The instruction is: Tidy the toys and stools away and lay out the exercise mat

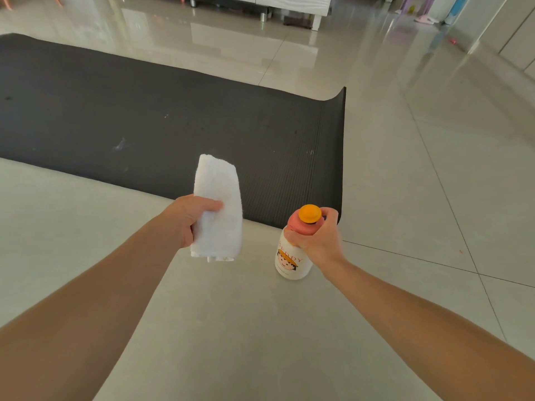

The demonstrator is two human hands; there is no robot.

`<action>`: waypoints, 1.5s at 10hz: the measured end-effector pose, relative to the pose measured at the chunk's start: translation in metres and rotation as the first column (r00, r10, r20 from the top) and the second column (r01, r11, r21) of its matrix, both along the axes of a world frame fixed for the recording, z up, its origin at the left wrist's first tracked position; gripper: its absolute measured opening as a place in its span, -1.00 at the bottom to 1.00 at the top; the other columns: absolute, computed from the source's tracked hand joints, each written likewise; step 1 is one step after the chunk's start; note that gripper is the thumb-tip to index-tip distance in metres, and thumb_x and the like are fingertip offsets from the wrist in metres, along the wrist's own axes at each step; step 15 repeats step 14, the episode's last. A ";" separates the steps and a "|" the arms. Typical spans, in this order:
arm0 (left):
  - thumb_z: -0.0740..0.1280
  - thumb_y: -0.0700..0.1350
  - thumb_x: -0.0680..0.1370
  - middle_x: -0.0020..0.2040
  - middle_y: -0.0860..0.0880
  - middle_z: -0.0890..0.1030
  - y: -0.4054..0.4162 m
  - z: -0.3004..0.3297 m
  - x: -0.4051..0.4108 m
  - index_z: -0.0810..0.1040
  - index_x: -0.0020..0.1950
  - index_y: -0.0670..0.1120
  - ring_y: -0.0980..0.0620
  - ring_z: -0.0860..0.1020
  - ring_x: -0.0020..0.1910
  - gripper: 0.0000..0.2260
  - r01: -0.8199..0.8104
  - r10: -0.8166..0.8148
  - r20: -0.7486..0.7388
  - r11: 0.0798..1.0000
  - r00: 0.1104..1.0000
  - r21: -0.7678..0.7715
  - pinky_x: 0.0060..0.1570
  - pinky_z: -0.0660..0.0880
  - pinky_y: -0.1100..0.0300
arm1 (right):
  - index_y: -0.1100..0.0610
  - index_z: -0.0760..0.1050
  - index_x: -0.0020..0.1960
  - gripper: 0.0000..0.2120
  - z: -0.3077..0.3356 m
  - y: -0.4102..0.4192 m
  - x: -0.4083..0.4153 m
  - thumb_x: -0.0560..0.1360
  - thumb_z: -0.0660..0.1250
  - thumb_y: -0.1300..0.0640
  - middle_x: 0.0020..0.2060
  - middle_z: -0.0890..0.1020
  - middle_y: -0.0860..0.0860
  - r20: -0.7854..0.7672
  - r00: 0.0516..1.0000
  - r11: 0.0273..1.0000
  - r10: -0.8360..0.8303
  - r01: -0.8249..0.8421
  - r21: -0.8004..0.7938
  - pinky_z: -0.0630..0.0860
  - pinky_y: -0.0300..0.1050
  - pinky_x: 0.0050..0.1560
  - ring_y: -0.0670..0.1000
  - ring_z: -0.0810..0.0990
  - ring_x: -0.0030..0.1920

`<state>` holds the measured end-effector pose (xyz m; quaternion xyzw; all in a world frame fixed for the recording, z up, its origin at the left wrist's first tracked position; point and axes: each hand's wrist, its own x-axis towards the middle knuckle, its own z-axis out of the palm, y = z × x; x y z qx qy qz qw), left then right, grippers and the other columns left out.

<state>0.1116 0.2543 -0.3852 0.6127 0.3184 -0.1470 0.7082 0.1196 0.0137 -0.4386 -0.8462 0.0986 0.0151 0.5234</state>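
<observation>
A dark grey exercise mat (162, 117) lies unrolled across the tiled floor, its right end curling up slightly. My left hand (191, 218) grips a folded white towel (218, 204), held upright over the mat's near edge. My right hand (315, 238) holds a white bottle (292, 261) by its pink neck; the bottle has an orange cap and a cartoon face on its label. The bottle hangs just in front of the mat's near right corner.
Pale glossy floor tiles (419, 169) spread all around. A white low cabinet (289, 7) stands at the back. A purple stool (417, 2) and a pink item sit at the far right, near grey wall panels (515, 33).
</observation>
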 end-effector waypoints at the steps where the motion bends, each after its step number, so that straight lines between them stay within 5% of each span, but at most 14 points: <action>1: 0.44 -0.21 0.40 0.15 -0.15 0.59 0.001 -0.003 0.001 0.50 0.23 -0.16 -0.20 0.53 0.15 -0.59 0.002 -0.002 -0.004 1.000 1.000 0.006 0.22 0.42 -0.20 | -0.08 0.18 0.10 -0.34 -0.002 -0.001 -0.004 0.22 0.56 0.09 0.02 0.43 -0.05 0.010 1.000 1.000 -0.016 0.016 0.010 0.52 0.01 0.01 -0.01 0.48 0.02; 3: 0.44 -0.22 0.41 0.15 -0.16 0.58 0.000 -0.009 0.004 0.49 0.23 -0.16 -0.19 0.54 0.14 -0.60 0.027 -0.026 -0.027 0.999 0.999 0.021 0.21 0.43 -0.19 | -0.08 0.18 0.14 -0.31 0.001 -0.008 -0.009 0.22 0.57 0.09 0.10 0.42 0.00 -0.047 0.995 0.995 0.087 -0.085 0.043 0.50 0.05 0.10 0.02 0.48 0.12; 5: 0.30 0.04 0.54 0.07 -0.12 0.61 -0.016 -0.026 0.009 0.51 0.17 -0.16 -0.14 0.56 0.09 -0.67 0.064 -0.065 -0.026 0.997 0.998 -0.045 0.06 0.46 -0.03 | -0.10 -0.08 0.50 -0.03 0.031 -0.036 -0.013 0.33 0.50 -0.02 0.40 0.19 -0.10 -0.165 0.969 0.977 0.186 -0.165 0.134 0.27 -0.03 0.31 -0.04 0.22 0.40; 6: 0.24 -0.01 0.58 0.07 -0.15 0.60 -0.025 -0.046 0.011 0.48 0.21 -0.20 -0.15 0.55 0.07 -0.68 0.117 -0.119 -0.049 0.992 0.992 -0.039 0.03 0.47 -0.01 | -0.13 -0.04 0.49 -0.18 0.049 -0.056 -0.018 0.41 0.41 -0.04 0.46 0.18 -0.04 -0.098 0.993 0.991 0.063 -0.051 0.120 0.32 -0.06 0.23 -0.01 0.28 0.39; 8: 0.22 -0.23 0.55 0.21 -0.26 0.52 -0.047 -0.077 0.021 0.47 0.21 -0.27 -0.25 0.48 0.21 -0.74 0.358 -0.345 -0.121 0.928 0.931 0.104 0.28 0.38 -0.14 | -0.17 0.00 0.46 -0.31 0.062 -0.086 -0.035 0.49 0.32 0.00 0.41 0.25 -0.07 -0.063 0.998 0.998 -0.021 0.025 0.064 0.29 -0.12 0.07 -0.06 0.41 0.21; 11: 0.09 -0.31 0.55 0.27 -0.26 0.44 -0.064 -0.107 0.035 0.34 0.33 -0.26 -0.27 0.43 0.23 -0.66 0.367 -0.346 -0.123 0.864 0.930 0.344 0.24 0.39 -0.14 | -0.21 0.01 0.45 -0.33 0.048 -0.102 -0.055 0.50 0.32 0.03 0.42 0.25 -0.10 -0.188 0.982 1.000 -0.015 0.017 0.009 0.31 -0.11 0.08 -0.07 0.42 0.22; 13: 0.09 -0.33 0.55 0.38 -0.19 0.35 -0.060 -0.110 0.039 0.05 0.52 -0.08 -0.20 0.36 0.33 -0.45 0.319 -0.303 -0.108 0.845 0.947 0.429 0.24 0.33 -0.01 | -0.22 0.02 0.44 -0.35 0.044 -0.097 -0.059 0.50 0.32 0.02 0.42 0.22 -0.13 -0.249 0.967 0.996 0.054 -0.069 -0.050 0.32 -0.14 0.05 -0.09 0.41 0.24; 15: 0.08 -0.34 0.55 0.43 -0.17 0.28 -0.057 -0.104 0.041 0.07 0.53 -0.06 -0.15 0.35 0.34 -0.44 0.201 -0.207 -0.046 0.840 0.977 0.504 0.11 0.32 0.11 | -0.21 0.02 0.44 -0.35 0.046 -0.093 -0.055 0.50 0.31 0.02 0.42 0.21 -0.13 -0.248 0.968 0.995 0.046 -0.067 -0.076 0.33 -0.14 0.06 -0.09 0.41 0.25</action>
